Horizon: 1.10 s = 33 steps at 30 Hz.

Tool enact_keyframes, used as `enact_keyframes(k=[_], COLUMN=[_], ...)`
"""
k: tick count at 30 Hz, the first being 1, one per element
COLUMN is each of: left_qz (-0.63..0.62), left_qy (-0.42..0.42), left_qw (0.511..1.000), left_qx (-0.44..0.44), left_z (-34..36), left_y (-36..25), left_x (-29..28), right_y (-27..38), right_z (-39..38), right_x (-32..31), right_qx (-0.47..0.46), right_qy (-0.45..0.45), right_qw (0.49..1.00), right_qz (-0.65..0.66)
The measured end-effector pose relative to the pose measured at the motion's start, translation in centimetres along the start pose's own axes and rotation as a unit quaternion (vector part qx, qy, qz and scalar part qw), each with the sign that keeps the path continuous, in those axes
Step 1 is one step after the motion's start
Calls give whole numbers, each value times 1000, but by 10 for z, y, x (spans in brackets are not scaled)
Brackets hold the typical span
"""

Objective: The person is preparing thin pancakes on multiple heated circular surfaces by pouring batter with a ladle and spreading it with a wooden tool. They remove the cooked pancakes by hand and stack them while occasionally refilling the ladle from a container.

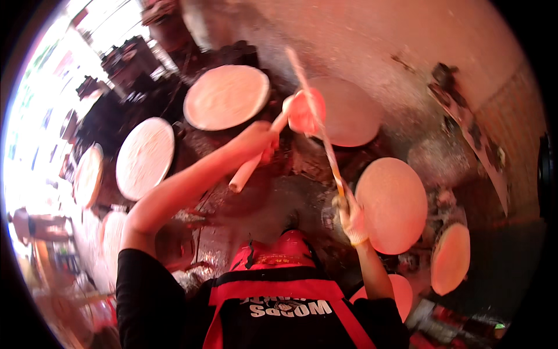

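My left hand (261,141) is closed on a thick wooden handle (247,171), which slants up to a rounded reddish head (305,116), its details blurred. My right hand (351,215), in a pale knit glove, grips a long thin stick (328,151) that rises across that head. Behind them lies a round flat griddle (349,113) with a darker surface. Beside my right hand is a griddle covered by a pale round sheet (390,206). Up and left of my left hand sits another pale-covered round griddle (225,96).
More pale rounds (144,158) (88,174) stand in an arc to my left, and others (450,259) to my right. Dark stove parts (131,64) line the back. A long narrow board (471,134) leans along the right wall. A person (40,224) is at the far left.
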<state>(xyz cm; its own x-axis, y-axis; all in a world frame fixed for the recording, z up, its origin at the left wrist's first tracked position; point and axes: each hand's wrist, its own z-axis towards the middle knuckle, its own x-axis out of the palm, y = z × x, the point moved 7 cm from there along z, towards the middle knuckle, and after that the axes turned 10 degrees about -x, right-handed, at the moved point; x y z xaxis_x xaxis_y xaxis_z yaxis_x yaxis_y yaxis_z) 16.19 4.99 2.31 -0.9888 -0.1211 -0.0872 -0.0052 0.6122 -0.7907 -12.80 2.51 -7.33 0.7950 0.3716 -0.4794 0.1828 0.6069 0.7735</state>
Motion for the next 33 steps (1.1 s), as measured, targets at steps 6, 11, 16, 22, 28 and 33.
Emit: enact_keyframes(k=[6,11,16,22,28,33], left_qz=[425,295,151,292,210,23], left_qy=[-180,-40,-6,-156,-152,47], left_qw=[812,919,980,908,876,973], left_qx=[357,259,131,256,407,226], left_z=[118,190,279,358,342,320], left_y=[-153,-158,-116,-101,-158,-148], left_x=[72,117,141,136,94,49], right_y=[-8,-148,-166,-194,-220,-188], right_z=[132,88,50,91,148,110], right_x=[-80,-71,-11,15,13,62], right_qx=[96,250,265,312,371,340], right_qy=[-5,-245,-305,-294,-420,-556], right_qw=[941,882,902,890,755,690], right_qz=[-325,315,155,-157,339,316])
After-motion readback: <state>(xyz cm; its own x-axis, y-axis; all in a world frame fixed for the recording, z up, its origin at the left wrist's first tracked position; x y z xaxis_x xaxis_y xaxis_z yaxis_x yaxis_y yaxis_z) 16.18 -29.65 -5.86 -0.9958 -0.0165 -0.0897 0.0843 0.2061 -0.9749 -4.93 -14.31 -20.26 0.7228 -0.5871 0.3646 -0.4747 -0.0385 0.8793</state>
